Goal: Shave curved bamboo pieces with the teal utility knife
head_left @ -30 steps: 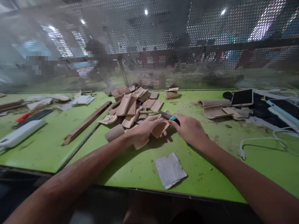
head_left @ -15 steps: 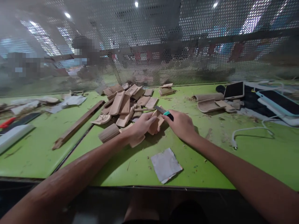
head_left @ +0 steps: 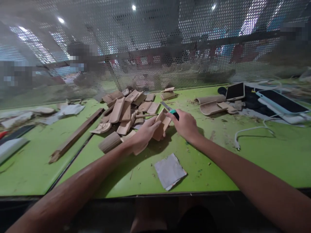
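Curling round a knife, right hand near left hand.

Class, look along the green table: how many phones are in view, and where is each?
2. The pale-framed phone is beyond the right hand, just behind the curved wooden pieces; the blue-edged phone is farther right. Others might be hidden.

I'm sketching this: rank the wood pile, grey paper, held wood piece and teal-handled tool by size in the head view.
Wood pile
Grey paper
Held wood piece, partly covered
Teal-handled tool, partly covered
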A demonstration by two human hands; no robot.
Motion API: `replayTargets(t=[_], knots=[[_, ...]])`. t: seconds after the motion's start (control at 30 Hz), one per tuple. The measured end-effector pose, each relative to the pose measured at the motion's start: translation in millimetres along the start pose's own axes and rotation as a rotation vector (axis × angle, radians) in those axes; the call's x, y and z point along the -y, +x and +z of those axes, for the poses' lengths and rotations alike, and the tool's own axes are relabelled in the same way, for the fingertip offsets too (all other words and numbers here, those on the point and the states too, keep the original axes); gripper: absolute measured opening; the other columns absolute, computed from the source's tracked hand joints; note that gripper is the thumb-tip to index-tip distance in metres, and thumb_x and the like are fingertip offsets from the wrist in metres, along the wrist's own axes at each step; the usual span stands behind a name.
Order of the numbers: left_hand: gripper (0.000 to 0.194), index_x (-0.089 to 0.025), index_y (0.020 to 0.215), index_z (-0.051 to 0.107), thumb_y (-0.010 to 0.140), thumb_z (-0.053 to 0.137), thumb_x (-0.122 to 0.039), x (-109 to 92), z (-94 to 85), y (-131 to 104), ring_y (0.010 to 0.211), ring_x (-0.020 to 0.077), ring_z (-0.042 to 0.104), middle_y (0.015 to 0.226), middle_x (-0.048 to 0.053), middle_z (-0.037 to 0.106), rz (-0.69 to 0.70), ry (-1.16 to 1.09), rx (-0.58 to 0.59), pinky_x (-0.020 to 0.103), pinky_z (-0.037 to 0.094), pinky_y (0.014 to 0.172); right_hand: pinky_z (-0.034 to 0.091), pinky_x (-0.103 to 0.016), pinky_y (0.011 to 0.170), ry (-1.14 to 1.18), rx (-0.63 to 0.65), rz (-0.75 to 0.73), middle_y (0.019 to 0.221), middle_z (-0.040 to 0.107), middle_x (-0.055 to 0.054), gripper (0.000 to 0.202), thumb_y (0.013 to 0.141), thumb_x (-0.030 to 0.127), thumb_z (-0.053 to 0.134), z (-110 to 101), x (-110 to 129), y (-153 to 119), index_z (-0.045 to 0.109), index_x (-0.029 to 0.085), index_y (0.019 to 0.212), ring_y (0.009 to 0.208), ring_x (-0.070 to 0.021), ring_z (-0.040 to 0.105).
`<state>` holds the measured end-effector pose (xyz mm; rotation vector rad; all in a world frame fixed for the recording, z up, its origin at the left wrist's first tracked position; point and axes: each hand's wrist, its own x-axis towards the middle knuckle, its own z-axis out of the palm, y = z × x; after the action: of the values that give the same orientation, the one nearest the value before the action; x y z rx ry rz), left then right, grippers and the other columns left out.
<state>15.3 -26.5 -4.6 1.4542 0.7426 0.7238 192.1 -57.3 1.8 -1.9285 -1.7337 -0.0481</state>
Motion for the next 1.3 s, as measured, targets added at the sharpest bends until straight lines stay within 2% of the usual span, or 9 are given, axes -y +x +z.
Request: replayTargets(t=[0.1, 0.2, 0.3, 0.4, 0.57, 0.67, 0.83, 1.0, 1.3], knots=[[0.029, -0.022, 0.111, 0.058, 0.087, 0.065, -0.037, -1.2, -2.7, 0.1, 0.063, 0.0131, 0.065, 0.081, 0.002, 0.069, -0.052, -0.148, 0.007, 0.024, 0.052, 0.057, 0.038, -0.030, 0.067, 0.017, 0.060, -0.126, 0.107, 0.072, -0.012, 0.052, 0.101, 0.057, 0.035, -0.6, -1.3, -1.4, 0.064, 0.019, 0.121, 0.091, -0.0255, 0.065], [0.031, -0.025, 0.114, 0.058, 0.086, 0.066, -0.035, -3.6, -8.9, 1.5, 0.065, 0.0147, 0.066, 0.083, 0.003, 0.069, -0.109, -0.228, 0.050, 0.026, 0.053, 0.057, 0.041, -0.031, 0.073, 0.027, 0.134, -0.207, 0.123, 0.069, -0.013, 0.053, 0.102, 0.055, 0.036, -2.3, -1.1, -2.8, 0.057, 0.020, 0.135, 0.102, -0.0267, 0.065], [0.030, -0.023, 0.108, 0.058, 0.087, 0.066, -0.043, -6.2, -13.3, 2.6, 0.065, 0.0168, 0.066, 0.084, 0.006, 0.069, -0.175, -0.250, 0.124, 0.029, 0.055, 0.057, 0.042, -0.031, 0.072, -0.004, 0.192, -0.233, 0.125, 0.069, -0.013, 0.054, 0.103, 0.054, 0.033, -4.4, 0.3, -3.7, 0.053, 0.021, 0.140, 0.101, -0.0271, 0.066], [0.032, -0.022, 0.105, 0.056, 0.088, 0.066, -0.047, -8.1, -12.9, 2.6, 0.065, 0.0168, 0.066, 0.083, 0.006, 0.068, -0.182, -0.289, 0.143, 0.029, 0.054, 0.056, 0.040, -0.031, 0.070, -0.031, 0.217, -0.244, 0.122, 0.070, -0.013, 0.055, 0.104, 0.051, 0.030, -5.5, 2.2, -4.7, 0.048, 0.020, 0.145, 0.097, -0.0267, 0.067], [0.032, -0.025, 0.111, 0.054, 0.089, 0.065, -0.044, -10.4, -8.9, 0.9, 0.064, 0.0161, 0.066, 0.080, 0.004, 0.067, -0.132, -0.307, 0.150, 0.025, 0.049, 0.052, 0.037, -0.030, 0.067, -0.030, 0.143, -0.216, 0.115, 0.072, -0.013, 0.049, 0.104, 0.049, 0.031, -4.6, 4.6, -6.5, 0.057, 0.019, 0.133, 0.094, -0.0254, 0.067], [0.032, -0.023, 0.106, 0.052, 0.089, 0.064, -0.048, -10.9, -8.4, -0.1, 0.060, 0.0158, 0.064, 0.076, 0.004, 0.068, -0.116, -0.262, 0.149, 0.027, 0.051, 0.054, 0.037, -0.030, 0.067, -0.055, 0.147, -0.242, 0.112, 0.073, -0.013, 0.046, 0.104, 0.048, 0.033, -4.1, 5.8, -7.8, 0.060, 0.018, 0.127, 0.092, -0.0247, 0.066], [0.037, -0.020, 0.096, 0.052, 0.087, 0.065, -0.053, -8.6, -8.2, 0.3, 0.056, 0.0150, 0.063, 0.074, 0.005, 0.067, -0.115, -0.223, 0.142, 0.026, 0.050, 0.052, 0.038, -0.031, 0.067, -0.132, 0.138, -0.275, 0.117, 0.071, -0.014, 0.048, 0.104, 0.047, 0.033, -5.1, 5.1, -8.1, 0.058, 0.017, 0.131, 0.092, -0.0248, 0.067], [0.036, -0.018, 0.094, 0.052, 0.088, 0.065, -0.050, -6.6, -7.5, 0.8, 0.055, 0.0137, 0.062, 0.073, 0.005, 0.067, -0.088, -0.254, 0.168, 0.025, 0.050, 0.052, 0.040, -0.031, 0.069, -0.142, 0.146, -0.353, 0.121, 0.070, -0.013, 0.051, 0.104, 0.049, 0.032, -7.8, 0.5, -6.3, 0.055, 0.017, 0.136, 0.097, -0.0249, 0.067], [0.030, -0.017, 0.090, 0.051, 0.092, 0.062, -0.045, -4.2, -2.1, -1.1, 0.057, 0.0129, 0.062, 0.070, 0.003, 0.064, -0.012, -0.222, 0.130, 0.024, 0.050, 0.054, 0.035, -0.031, 0.063, -0.189, 0.142, -0.323, 0.110, 0.074, -0.012, 0.053, 0.104, 0.051, 0.029, -6.9, 3.3, -9.5, 0.056, 0.018, 0.135, 0.086, -0.0243, 0.068]])
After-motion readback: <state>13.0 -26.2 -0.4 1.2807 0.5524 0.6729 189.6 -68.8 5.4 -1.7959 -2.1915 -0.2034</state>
